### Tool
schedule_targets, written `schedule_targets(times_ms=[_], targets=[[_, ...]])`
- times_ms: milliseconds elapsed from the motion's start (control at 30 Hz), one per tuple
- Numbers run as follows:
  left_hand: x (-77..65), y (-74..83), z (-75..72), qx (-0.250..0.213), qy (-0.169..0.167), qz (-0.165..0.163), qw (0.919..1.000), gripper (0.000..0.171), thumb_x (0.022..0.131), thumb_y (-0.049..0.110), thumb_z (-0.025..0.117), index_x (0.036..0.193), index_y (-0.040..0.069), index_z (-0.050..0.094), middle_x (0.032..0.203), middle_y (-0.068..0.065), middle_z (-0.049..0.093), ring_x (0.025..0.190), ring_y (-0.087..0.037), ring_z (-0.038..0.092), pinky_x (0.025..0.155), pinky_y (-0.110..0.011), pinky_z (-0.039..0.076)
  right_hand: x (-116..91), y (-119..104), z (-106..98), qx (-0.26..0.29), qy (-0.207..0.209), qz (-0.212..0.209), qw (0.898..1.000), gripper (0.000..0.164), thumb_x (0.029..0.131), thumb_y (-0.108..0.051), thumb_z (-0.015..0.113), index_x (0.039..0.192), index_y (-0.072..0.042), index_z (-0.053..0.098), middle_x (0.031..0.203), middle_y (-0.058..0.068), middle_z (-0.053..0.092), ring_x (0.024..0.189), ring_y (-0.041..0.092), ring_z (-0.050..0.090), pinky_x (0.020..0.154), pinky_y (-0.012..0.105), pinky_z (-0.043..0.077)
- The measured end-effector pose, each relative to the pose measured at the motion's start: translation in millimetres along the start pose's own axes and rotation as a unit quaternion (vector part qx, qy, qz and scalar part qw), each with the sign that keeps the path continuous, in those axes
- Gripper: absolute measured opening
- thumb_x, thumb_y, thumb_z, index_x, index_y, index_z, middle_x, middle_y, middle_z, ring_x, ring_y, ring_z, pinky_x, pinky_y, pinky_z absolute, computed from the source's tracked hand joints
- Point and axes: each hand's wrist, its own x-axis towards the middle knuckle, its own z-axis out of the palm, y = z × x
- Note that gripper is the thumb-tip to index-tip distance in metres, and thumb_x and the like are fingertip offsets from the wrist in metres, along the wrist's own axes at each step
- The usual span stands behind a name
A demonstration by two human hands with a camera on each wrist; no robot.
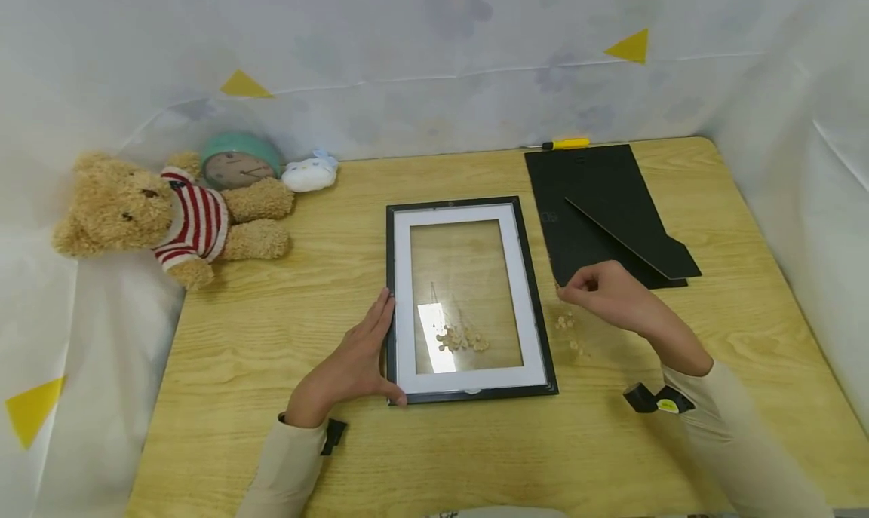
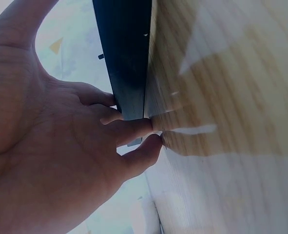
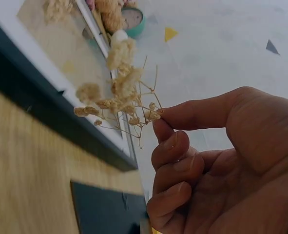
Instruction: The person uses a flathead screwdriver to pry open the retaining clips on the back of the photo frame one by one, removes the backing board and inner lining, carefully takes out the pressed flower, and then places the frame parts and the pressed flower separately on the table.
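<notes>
A black picture frame point(image 1: 546, 337) with a white mat point(image 1: 402, 299) lies flat on the table. Dried flowers point(image 1: 462, 339) rest inside the mat's opening, stems pointing away from the person. My left hand point(image 1: 349, 363) touches the frame's left edge, its fingers straight along the side and its thumb at the near corner. To the right of the frame, my right hand point(image 1: 614, 298) pinches a small dried flower sprig point(image 3: 122, 100) by its stem between thumb and forefinger. Pale blossoms hang below that hand in the head view, above the wood.
The black backing board point(image 1: 587, 224) with its stand leg point(image 1: 638, 239) lies at the right, with a yellow screwdriver point(image 1: 566, 145) behind it. A teddy bear point(image 1: 190, 216), a green clock point(image 1: 241, 160) and a small white plush point(image 1: 311, 173) occupy the back left.
</notes>
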Motion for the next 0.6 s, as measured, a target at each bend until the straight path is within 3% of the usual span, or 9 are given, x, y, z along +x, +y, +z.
schedule_targets(times_ms=[300,500,600], targets=[[0.4,-1.0,2.9,0.002,0.006,0.011,0.9999,0.152,0.053,0.048,0.098,0.158,-0.002,0.0,0.166,-0.017,-0.008,0.151,-0.038,0.009,0.108,-0.067,0.028,-32.8,55.5,-24.8,-0.001,-0.017,0.052,0.998,0.033,0.101,-0.033,0.061,0.099,-0.003,0.073,0.091,0.008,0.066,0.072,0.014,0.048,0.059,0.03,0.039],[0.3,-0.8,2.7,0.004,0.004,0.012,0.9999,0.152,0.053,0.047,0.098,0.158,-0.003,0.0,0.166,-0.017,-0.009,0.151,-0.039,0.009,0.108,-0.068,0.028,-52.9,94.5,-43.1,0.001,-0.022,0.079,0.997,0.034,0.102,-0.033,0.06,0.095,-0.002,0.07,0.075,0.004,0.051,0.058,0.012,0.034,0.05,0.032,0.032],[0.4,0.0,1.0,0.007,0.004,0.014,0.9999,0.152,0.053,0.048,0.098,0.158,-0.003,-0.001,0.166,-0.017,-0.01,0.151,-0.04,0.009,0.107,-0.068,0.028,-63.1,113.2,-49.2,-0.001,-0.018,0.088,0.996,0.035,0.102,-0.034,0.06,0.091,-0.002,0.069,0.07,0.0,0.048,0.057,0.011,0.036,0.05,0.032,0.032]])
